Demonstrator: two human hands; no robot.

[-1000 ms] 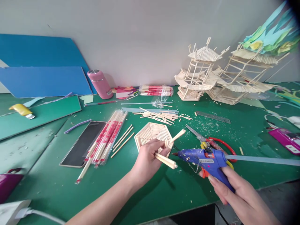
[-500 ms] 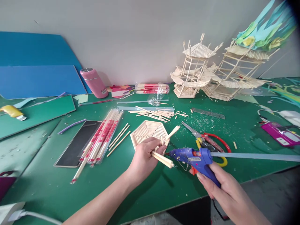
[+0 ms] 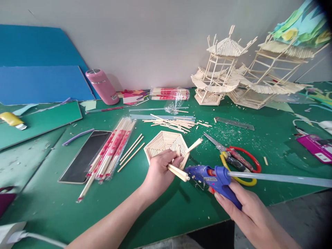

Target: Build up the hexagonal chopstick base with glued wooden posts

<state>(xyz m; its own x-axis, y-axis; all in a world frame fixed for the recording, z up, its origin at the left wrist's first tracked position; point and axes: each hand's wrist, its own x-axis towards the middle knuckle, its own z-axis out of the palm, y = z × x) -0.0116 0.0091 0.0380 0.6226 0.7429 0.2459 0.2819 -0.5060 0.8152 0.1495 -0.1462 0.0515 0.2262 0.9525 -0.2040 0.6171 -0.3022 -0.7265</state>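
My left hand (image 3: 158,173) grips short sticks (image 3: 178,173) at the hexagon panel's (image 3: 164,143) near edge. My right hand (image 3: 246,212) clasps the glue gun (image 3: 215,178), nozzle touching the sticks. Panel laid; uprights only begun, loose sticks (image 3: 173,123) beyond.

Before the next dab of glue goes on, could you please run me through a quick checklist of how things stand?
1. Left hand grips the short sticks: ok.
2. Right hand holds the glue gun: ok.
3. Nozzle close to the stick ends: ok.
4. Glue stick loaded in the gun's rear: ok.
5. Glue showing at the nozzle: cannot tell.
6. Scissors lie beside the gun, under the glue stick: not ok.
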